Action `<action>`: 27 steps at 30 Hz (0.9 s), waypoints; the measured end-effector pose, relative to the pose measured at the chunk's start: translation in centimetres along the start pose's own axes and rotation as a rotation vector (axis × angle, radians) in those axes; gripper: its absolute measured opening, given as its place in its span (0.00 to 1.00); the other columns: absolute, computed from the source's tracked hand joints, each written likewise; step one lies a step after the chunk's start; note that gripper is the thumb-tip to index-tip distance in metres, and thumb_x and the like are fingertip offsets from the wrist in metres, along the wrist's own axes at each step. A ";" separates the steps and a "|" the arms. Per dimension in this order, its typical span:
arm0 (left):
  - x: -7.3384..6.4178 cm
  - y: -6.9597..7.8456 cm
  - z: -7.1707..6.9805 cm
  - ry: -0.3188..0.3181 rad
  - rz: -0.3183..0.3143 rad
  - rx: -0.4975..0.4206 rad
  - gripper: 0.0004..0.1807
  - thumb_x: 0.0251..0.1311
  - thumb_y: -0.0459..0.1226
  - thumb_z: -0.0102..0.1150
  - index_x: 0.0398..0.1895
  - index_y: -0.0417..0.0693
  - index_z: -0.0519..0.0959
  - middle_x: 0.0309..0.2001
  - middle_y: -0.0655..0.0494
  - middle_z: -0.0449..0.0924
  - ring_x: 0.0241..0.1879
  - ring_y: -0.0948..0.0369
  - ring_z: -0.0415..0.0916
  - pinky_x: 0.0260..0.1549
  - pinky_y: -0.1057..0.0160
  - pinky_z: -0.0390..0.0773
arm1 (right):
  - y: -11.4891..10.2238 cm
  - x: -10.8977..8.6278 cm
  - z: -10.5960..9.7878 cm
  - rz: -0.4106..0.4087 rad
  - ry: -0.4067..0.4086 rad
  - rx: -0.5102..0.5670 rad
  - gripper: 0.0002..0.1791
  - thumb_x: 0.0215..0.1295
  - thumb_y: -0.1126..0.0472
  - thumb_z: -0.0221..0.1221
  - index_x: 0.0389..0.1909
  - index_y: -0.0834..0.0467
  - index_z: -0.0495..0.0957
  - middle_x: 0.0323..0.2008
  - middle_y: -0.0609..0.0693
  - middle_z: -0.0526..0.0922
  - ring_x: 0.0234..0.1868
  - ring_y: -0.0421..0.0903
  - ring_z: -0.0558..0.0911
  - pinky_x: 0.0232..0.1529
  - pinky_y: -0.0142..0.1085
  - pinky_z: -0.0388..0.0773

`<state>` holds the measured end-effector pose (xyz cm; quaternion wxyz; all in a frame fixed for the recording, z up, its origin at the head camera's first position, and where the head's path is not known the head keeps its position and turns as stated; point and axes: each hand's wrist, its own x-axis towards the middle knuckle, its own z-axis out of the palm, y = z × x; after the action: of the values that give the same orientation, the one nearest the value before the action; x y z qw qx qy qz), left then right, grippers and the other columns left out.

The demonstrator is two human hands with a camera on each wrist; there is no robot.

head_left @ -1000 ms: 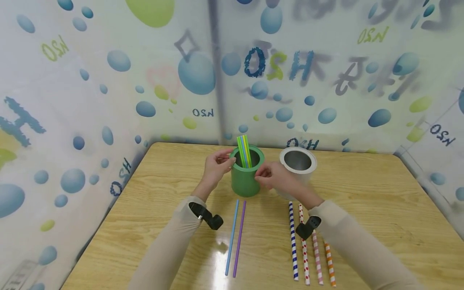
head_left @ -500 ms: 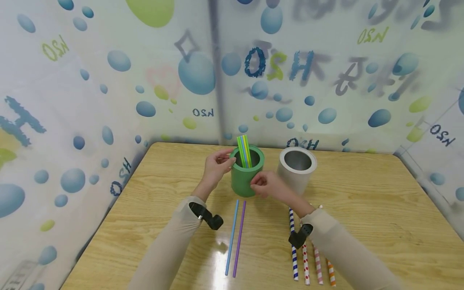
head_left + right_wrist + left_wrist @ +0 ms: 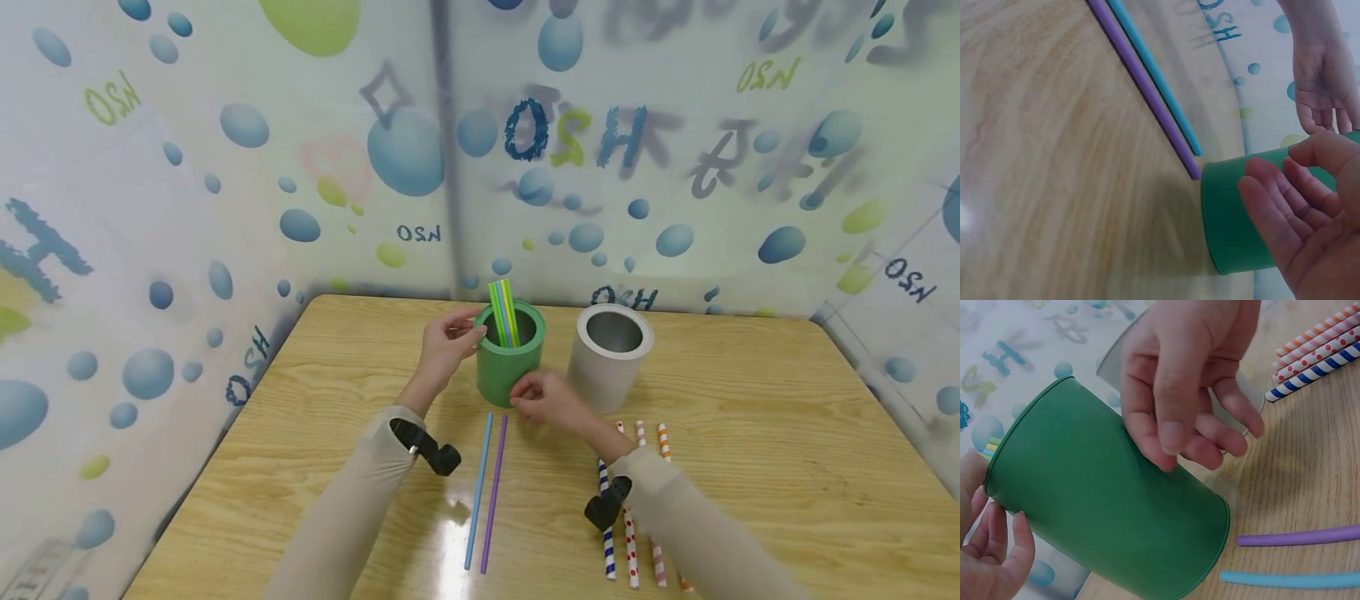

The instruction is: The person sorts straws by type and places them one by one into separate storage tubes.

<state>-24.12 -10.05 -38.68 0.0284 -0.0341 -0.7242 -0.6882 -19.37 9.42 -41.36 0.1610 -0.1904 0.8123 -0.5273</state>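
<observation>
My left hand [image 3: 444, 348] holds the green can [image 3: 498, 379] at the left of its rim, thumb and fingers about the edge. Several yellow, green and blue straws [image 3: 503, 308] stand in that can, leaning left. In front of the can's lower right side is my right hand [image 3: 547, 402], its fingers loosely bent with nothing between them; in the left wrist view the thumb hangs near the can wall. A light blue straw [image 3: 478, 492] and a purple straw [image 3: 494, 494] lie side by side below the can, their far ends near its base.
Right of the green can stands a white can [image 3: 600, 375], its visible inside bare metal. Patterned straws lie in front: blue-striped [image 3: 609, 550], red-dotted [image 3: 631, 546], pink-striped [image 3: 660, 562] and orange-striped [image 3: 664, 442], partly under my right forearm. A printed curtain backs the wooden table [image 3: 787, 467].
My right hand has moved down and left along the green can's front, away from its right rim side. The left hand and both cans stay where they were.
</observation>
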 end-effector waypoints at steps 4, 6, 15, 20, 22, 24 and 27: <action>0.0 0.0 0.1 -0.004 -0.009 -0.010 0.18 0.55 0.32 0.62 0.50 0.40 0.77 0.36 0.51 0.71 0.33 0.63 0.72 0.28 0.68 0.78 | 0.7 0.0 0.9 0.020 0.016 -0.022 0.06 0.59 0.67 0.57 0.34 0.68 0.76 0.24 0.53 0.78 0.23 0.48 0.77 0.23 0.35 0.77; 0.0 0.0 0.1 -0.008 -0.013 -0.016 0.19 0.55 0.32 0.62 0.51 0.39 0.77 0.36 0.51 0.71 0.33 0.63 0.71 0.29 0.67 0.78 | 1.1 0.0 1.4 0.037 0.028 -0.023 0.06 0.58 0.68 0.57 0.34 0.68 0.76 0.22 0.51 0.77 0.21 0.43 0.75 0.21 0.33 0.76; -0.5 1.1 0.1 -0.030 -0.025 -0.001 0.19 0.55 0.30 0.60 0.52 0.35 0.75 0.35 0.51 0.71 0.32 0.64 0.71 0.33 0.60 0.79 | 2.4 -0.7 3.1 0.185 0.060 0.041 0.06 0.58 0.68 0.57 0.34 0.68 0.75 0.21 0.51 0.78 0.21 0.43 0.77 0.22 0.35 0.79; 0.1 0.1 0.1 -0.013 -0.013 -0.006 0.19 0.55 0.32 0.61 0.51 0.39 0.76 0.36 0.51 0.72 0.33 0.63 0.72 0.32 0.62 0.79 | 3.0 -1.0 4.0 0.235 0.100 0.118 0.07 0.58 0.67 0.58 0.35 0.68 0.75 0.22 0.52 0.77 0.23 0.43 0.77 0.23 0.36 0.80; 0.1 0.0 0.1 -0.004 -0.007 -0.004 0.18 0.55 0.32 0.62 0.51 0.40 0.77 0.36 0.51 0.72 0.34 0.63 0.72 0.31 0.65 0.79 | 3.1 -1.0 4.3 0.227 0.134 0.127 0.07 0.58 0.68 0.58 0.34 0.69 0.75 0.20 0.52 0.77 0.21 0.43 0.76 0.22 0.36 0.79; 0.1 0.0 0.2 0.003 -0.004 0.000 0.18 0.55 0.32 0.61 0.50 0.41 0.77 0.36 0.50 0.72 0.34 0.62 0.72 0.30 0.65 0.79 | 3.1 -1.1 4.6 0.212 0.160 0.119 0.06 0.58 0.68 0.58 0.33 0.69 0.76 0.19 0.52 0.77 0.20 0.42 0.75 0.20 0.34 0.78; 0.0 0.0 0.1 0.006 -0.001 -0.005 0.17 0.55 0.32 0.61 0.50 0.41 0.78 0.36 0.50 0.72 0.34 0.62 0.72 0.31 0.64 0.80 | 3.0 -1.2 5.0 0.181 0.189 0.089 0.06 0.57 0.68 0.60 0.31 0.68 0.77 0.17 0.51 0.76 0.17 0.41 0.74 0.18 0.33 0.77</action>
<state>-24.15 -9.99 -38.72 0.0301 -0.0317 -0.7223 -0.6902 -16.41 7.14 -45.96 0.1389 -0.0582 0.8135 -0.5617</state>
